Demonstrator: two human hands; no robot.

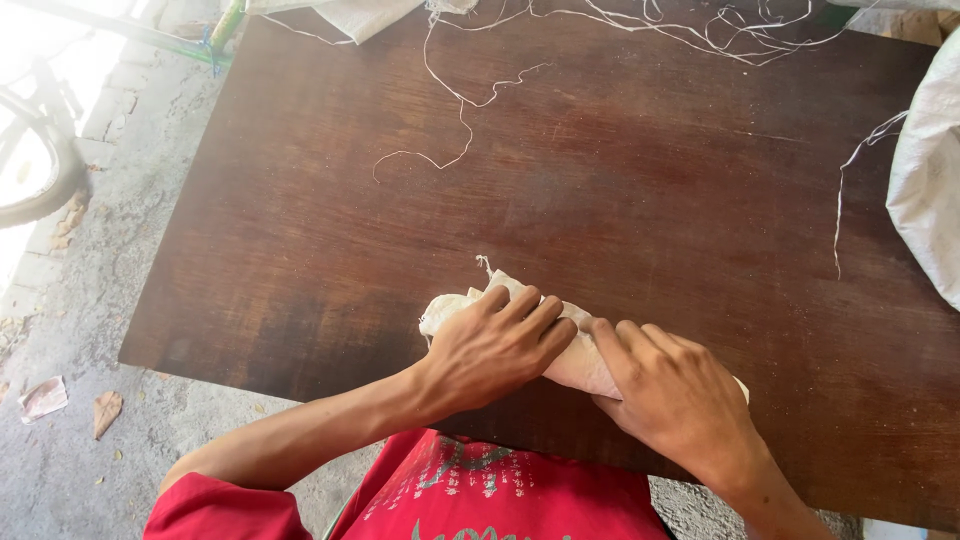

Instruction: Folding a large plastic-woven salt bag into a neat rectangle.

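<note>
A rolled-up white woven sack (583, 362) lies near the front edge of a dark brown wooden table (620, 180). My left hand (497, 346) presses down on the left part of the roll, fingers curled over it. My right hand (672, 392) presses on the right part, fingers spread across the cloth. A short frayed thread sticks up from the roll's left end. Most of the roll is hidden under my hands.
Loose white threads (460, 110) trail over the far part of the table. A white woven sack (930, 190) bulges in at the right edge, and another white cloth (360, 15) lies at the far edge. Concrete ground (90, 300) and a bicycle wheel (35, 150) are at left.
</note>
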